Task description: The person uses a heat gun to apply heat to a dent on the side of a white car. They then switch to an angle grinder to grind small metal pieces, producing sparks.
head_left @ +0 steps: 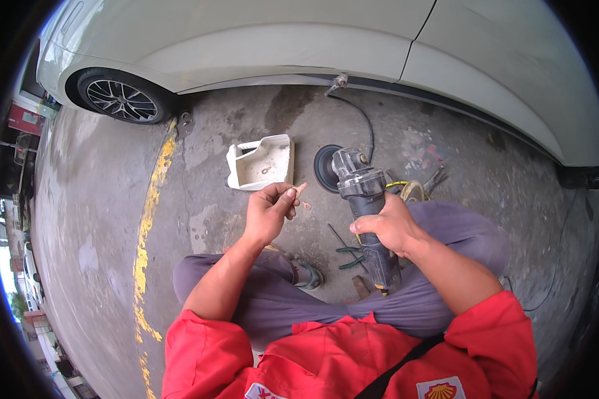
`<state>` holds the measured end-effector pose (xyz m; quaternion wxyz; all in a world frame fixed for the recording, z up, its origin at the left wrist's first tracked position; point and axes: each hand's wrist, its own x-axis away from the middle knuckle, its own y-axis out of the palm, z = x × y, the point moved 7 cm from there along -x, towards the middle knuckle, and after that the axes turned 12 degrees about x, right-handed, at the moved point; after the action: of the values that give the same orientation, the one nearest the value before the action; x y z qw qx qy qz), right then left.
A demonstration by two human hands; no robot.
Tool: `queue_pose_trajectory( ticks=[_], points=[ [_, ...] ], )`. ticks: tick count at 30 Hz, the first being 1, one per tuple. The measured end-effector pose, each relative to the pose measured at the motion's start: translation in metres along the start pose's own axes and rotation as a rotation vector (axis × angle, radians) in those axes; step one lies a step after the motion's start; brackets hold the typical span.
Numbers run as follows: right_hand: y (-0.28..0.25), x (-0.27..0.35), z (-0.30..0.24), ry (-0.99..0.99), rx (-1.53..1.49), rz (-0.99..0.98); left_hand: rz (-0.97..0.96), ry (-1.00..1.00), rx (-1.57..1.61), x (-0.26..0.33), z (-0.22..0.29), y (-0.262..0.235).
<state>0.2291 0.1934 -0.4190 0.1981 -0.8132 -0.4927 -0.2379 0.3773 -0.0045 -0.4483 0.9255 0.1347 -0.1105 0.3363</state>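
My right hand (391, 228) is wrapped round the dark body of an angle grinder (365, 213), whose black round disc (326, 168) faces away to the left. Between the thumb and fingers of my left hand (269, 213) is a small copper-coloured metal tab (302, 189). A similar small ring-ended tab (307, 206) shows just below it, apparently on the floor. Beyond my left hand lies a white plastic jug with its side cut away (283, 174), a small ring-ended piece (266, 171) inside it.
A pale car (259, 46) stands across the far side, a clamp-like fitting (340, 81) with a black cable (368, 123) at its sill. Green-handled pliers (350, 263) and a thin rod lie on the concrete before my crossed legs. A worn yellow line (144, 246) runs along the left.
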Motion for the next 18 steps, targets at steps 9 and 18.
queue_pose_trajectory(
  ticks=[9,18],
  points=[
    [0.005,0.0,-0.008,-0.144,0.107,-0.021,0.092,-0.224,0.372,-0.003,-0.018,-0.008],
    [0.006,-0.003,0.0,-0.093,0.04,0.015,0.024,-0.298,0.45,0.004,-0.017,-0.007]
  ],
)
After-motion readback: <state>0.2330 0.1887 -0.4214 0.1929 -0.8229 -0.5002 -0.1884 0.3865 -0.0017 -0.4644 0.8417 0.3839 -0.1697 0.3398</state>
